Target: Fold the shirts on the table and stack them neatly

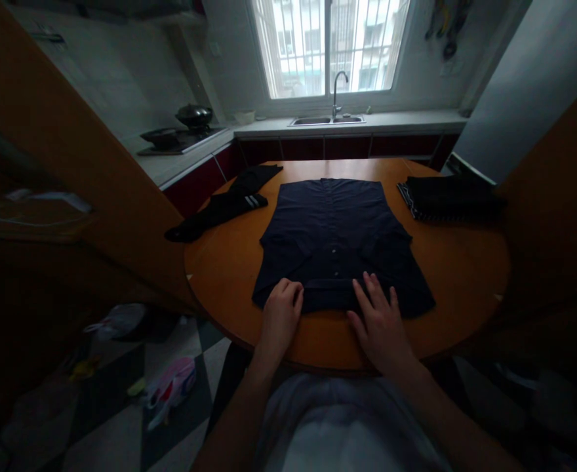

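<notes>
A dark navy button-up shirt [332, 223] lies spread on the round wooden table [465, 275], with small light buttons down its middle. A folded band runs across its near part. My left hand [282, 305] is at the near left part of the shirt, its fingers curled and pinched together on the cloth. Flat on the near right part of the shirt rests my right hand [379, 318], fingers spread. What lies under my palms is hidden.
A black garment with white stripes [229, 200] lies at the table's left, partly over the edge. Folded dark clothes [450, 196] sit at the right. Beyond are a counter with a sink [328, 120] and a stove [183, 139]. A pink bag [178, 380] lies on the checkered floor.
</notes>
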`<state>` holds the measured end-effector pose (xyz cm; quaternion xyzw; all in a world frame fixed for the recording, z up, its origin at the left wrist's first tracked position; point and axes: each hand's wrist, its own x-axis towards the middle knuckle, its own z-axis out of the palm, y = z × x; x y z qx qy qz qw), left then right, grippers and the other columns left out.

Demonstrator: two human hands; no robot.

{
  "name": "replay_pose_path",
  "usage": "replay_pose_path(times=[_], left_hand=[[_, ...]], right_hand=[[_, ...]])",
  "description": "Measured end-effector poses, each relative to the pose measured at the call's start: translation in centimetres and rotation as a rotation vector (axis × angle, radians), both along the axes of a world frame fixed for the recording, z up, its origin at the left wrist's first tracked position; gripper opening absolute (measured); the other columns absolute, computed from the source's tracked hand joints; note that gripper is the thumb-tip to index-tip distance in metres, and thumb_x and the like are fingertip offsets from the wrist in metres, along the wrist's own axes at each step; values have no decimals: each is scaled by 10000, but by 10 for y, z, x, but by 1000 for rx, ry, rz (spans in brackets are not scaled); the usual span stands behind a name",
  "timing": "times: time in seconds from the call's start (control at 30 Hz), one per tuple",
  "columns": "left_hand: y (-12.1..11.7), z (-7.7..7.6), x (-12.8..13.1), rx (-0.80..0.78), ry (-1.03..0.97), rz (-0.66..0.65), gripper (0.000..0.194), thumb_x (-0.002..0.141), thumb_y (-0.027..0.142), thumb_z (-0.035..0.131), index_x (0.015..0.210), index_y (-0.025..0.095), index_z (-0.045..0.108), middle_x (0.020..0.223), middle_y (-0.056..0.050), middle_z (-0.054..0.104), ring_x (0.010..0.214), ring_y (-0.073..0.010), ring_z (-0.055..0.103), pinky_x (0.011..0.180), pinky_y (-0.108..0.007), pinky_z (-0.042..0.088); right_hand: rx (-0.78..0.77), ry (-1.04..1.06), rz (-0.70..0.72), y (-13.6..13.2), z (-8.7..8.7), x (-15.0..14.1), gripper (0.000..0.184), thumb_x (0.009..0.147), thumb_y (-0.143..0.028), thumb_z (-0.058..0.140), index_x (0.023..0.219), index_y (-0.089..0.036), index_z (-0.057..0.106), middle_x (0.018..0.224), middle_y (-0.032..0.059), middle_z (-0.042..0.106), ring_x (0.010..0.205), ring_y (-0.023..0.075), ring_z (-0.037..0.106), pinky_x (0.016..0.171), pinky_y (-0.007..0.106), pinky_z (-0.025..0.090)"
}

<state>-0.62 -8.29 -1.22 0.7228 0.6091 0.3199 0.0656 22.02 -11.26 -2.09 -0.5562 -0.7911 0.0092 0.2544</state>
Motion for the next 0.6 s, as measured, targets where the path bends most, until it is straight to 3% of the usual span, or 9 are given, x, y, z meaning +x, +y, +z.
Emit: replay_pose_path(times=[0.17,0.3,0.6], left_hand=[[2,-2,-1,3,5,-28,157,969,149,512,912,208,646,932,-41,615,885,-193,628,811,-310,509],[1,1,-2,-1,29,-57,182,988,149,485,905,209,636,937,-39,602,890,-186,614,800,-297,504],[-5,14,-10,-48,181,-133,168,1021,166,466,960,209,617,972,-36,589,914,-181,587,832,-291,494]], right_hand=[[-39,20,430,-15,14,-40,547,980,-223,495,1521,-159,446,1605,121,407,1514,238,304,1235,493,287],[-67,4,411,-11,9,-58,549,987,-290,534,1500,-106,465,1559,152,469,1472,264,378,1232,492,295],[-74,12,384,-10,10,-58,562,982,-293,543,1502,-94,461,1544,158,486,1442,272,417,1225,482,315]])
